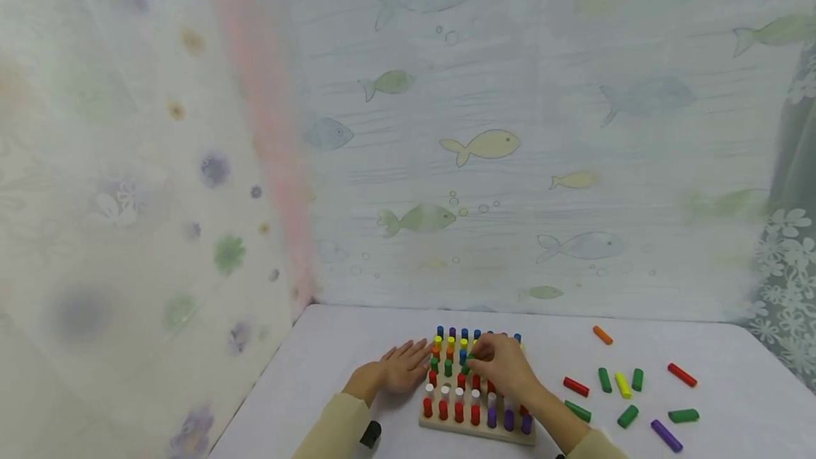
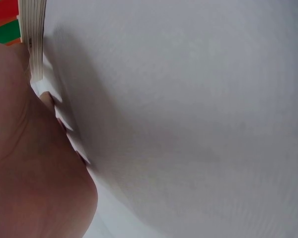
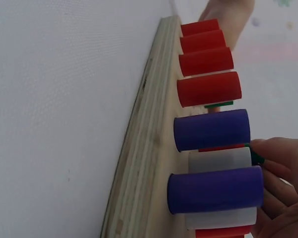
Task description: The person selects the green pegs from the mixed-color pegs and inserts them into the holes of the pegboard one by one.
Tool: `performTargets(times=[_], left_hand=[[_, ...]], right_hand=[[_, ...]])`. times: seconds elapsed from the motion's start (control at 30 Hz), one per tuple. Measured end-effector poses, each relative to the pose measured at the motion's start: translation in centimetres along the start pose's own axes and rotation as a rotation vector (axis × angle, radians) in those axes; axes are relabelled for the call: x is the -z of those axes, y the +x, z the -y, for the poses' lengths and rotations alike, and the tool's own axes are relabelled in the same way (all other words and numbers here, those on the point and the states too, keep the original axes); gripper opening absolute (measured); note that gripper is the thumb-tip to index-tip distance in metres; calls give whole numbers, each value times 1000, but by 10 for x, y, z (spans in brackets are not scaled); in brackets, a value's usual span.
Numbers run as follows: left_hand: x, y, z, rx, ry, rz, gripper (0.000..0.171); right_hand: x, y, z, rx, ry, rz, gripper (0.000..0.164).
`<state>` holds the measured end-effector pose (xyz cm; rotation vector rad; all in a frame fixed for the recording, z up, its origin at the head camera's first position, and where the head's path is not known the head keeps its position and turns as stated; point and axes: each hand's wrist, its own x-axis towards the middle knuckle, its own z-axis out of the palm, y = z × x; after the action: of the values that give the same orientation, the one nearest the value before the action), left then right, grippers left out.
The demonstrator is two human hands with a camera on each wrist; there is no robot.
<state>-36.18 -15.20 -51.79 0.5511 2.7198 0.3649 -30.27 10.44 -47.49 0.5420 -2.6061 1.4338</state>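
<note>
A wooden pegboard (image 1: 459,431) stands on the white-covered table, filled with rows of coloured pegs. Red and purple pegs line its front row, with white, red, green, orange, yellow and blue ones behind. My right hand (image 1: 508,368) reaches over the middle of the board and pinches a green peg (image 1: 468,365) between thumb and fingers, close over the green row. That peg (image 3: 257,157) is mostly hidden behind other pegs in the right wrist view. Palm down, my left hand (image 1: 404,367) rests with straight fingers at the board's left edge. In the left wrist view its thumb side meets the board's side (image 2: 34,39).
Loose pegs lie scattered right of the board: an orange peg (image 1: 602,335) at the back, a yellow peg (image 1: 622,385), a purple peg (image 1: 666,435) near the front, red ones and several green ones. Fish-patterned curtain (image 1: 484,232) hangs behind the table.
</note>
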Motion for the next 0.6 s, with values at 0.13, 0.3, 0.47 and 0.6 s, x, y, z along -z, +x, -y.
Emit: performTargets(times=[0.13, 0.3, 0.47, 0.6], left_hand=[[-2, -3, 0, 0, 7, -8, 60], [2, -9, -6, 3, 10, -3, 60], [14, -21, -18, -6, 36, 9, 59], [19, -26, -22, -4, 45, 10, 58]], right_hand=[[-5, 0, -1, -1, -31, -8, 10], [-6, 1, 0, -36, -57, -1, 10], [-7, 2, 1, -43, -88, 0, 10], [-9, 3, 1, -48, -100, 16, 10]])
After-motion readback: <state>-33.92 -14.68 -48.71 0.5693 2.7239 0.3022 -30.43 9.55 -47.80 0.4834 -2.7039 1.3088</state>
